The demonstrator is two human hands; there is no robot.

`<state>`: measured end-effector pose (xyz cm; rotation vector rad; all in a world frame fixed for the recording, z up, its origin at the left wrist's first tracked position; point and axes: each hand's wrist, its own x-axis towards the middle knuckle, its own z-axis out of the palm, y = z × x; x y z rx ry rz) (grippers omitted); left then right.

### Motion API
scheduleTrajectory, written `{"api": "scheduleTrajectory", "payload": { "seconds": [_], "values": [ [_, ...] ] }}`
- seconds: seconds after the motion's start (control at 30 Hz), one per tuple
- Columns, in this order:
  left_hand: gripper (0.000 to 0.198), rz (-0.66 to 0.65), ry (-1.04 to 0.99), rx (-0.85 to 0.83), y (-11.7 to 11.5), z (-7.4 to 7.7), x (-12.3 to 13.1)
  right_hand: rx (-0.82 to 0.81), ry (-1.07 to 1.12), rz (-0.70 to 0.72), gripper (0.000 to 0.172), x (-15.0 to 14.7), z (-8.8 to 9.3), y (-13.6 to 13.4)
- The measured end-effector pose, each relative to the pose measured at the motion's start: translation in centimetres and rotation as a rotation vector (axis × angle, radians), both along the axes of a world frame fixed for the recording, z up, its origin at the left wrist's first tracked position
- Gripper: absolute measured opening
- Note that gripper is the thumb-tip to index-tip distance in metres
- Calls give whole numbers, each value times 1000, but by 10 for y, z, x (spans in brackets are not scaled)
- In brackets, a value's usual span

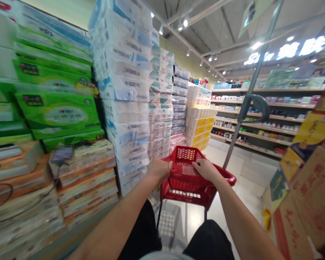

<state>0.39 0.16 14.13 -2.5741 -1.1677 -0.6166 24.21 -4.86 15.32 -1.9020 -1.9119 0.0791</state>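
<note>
The rear bar of a red shopping cart [189, 190] is grasped at its left by the left hand [160, 169] and at its right by the right hand [206, 169]. The cart is flanked by stacked white packs [131, 108] on the left and cartons [314, 195] on the right; a grey pole [234, 139] is seen beside its right edge, with stocked shelves [292, 105] beyond.

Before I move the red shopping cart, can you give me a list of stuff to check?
1. Left hand on the handle: ok.
2. Right hand on the handle: ok.
3. Red shopping cart upright: ok.
4. Cardboard boxes apart from the cart: ok, floor tiles show between.
5. Gap beside the wrapped toilet-roll stack on the left: cannot tell, it looks narrow.
6. Wheels straight: cannot tell, I can't see them.
</note>
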Motion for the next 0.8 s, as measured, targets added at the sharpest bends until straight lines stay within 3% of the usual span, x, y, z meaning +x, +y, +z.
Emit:
{"api": "scheduleTrajectory", "payload": {
  "seconds": [0.13,0.37,0.6,0.8],
  "values": [
    [40,-34,-15,-114,8,3,4,2,7,6,40,-1,-2,-1],
    [47,30,-179,143,-15,-18,1,-7,-17,-7,41,-1,0,0],
    [59,76,-42,-115,-4,-1,8,-18,-27,-16,42,-4,1,-2],
    [50,24,-166,98,-13,-14,6,0,-13,-7,42,-5,1,-3]
  ]
}}
